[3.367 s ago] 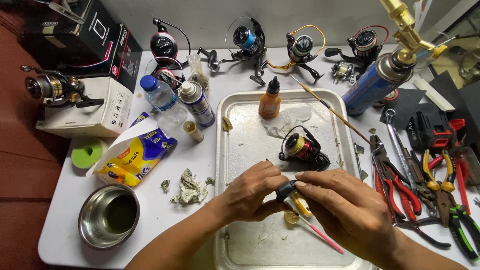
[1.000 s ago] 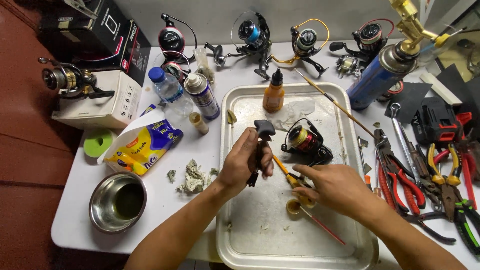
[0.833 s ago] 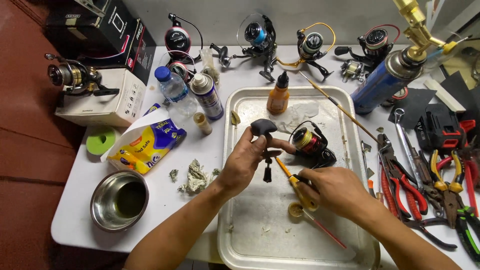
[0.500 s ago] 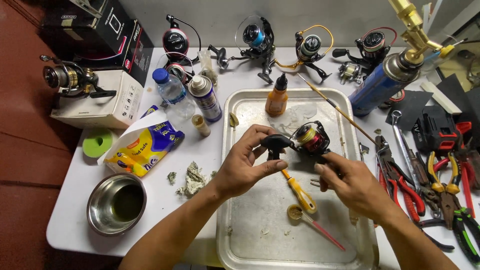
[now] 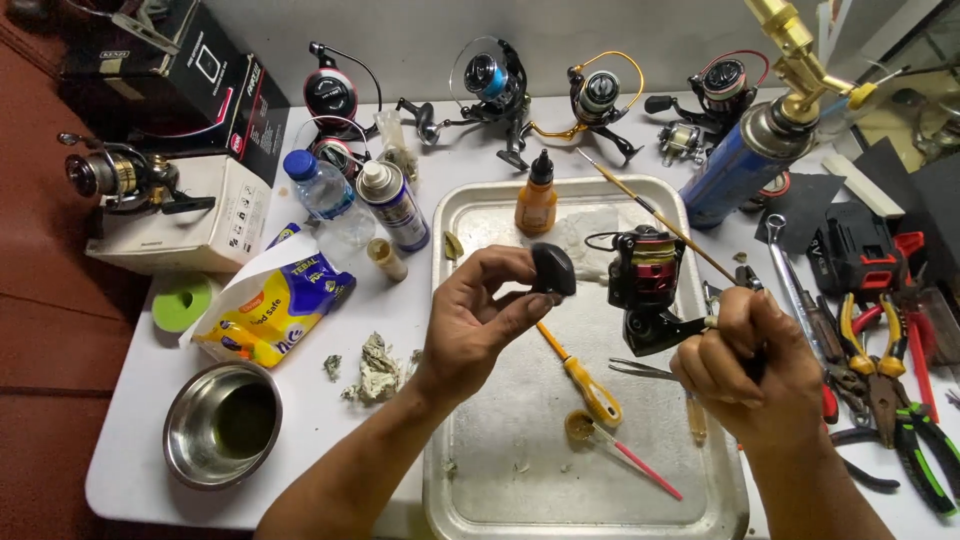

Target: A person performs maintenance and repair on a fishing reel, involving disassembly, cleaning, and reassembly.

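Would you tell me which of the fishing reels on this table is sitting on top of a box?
The dark reel at far left: it alone rests on the white cardboard box. The others stand along the table's back edge or sit over the metal tray.

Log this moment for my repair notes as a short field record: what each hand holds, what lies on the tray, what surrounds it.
left hand: pinches a black handle knob in its fingers
right hand: grips the stem of the red and black fishing reel
tray: metal; bears a yellow-handled screwdriver, orange bottle, tweezers, pink-handled brush
left of tray: steel bowl, spray can, water bottle
right of tray: pliers, blue gas torch
far edge: several more reels
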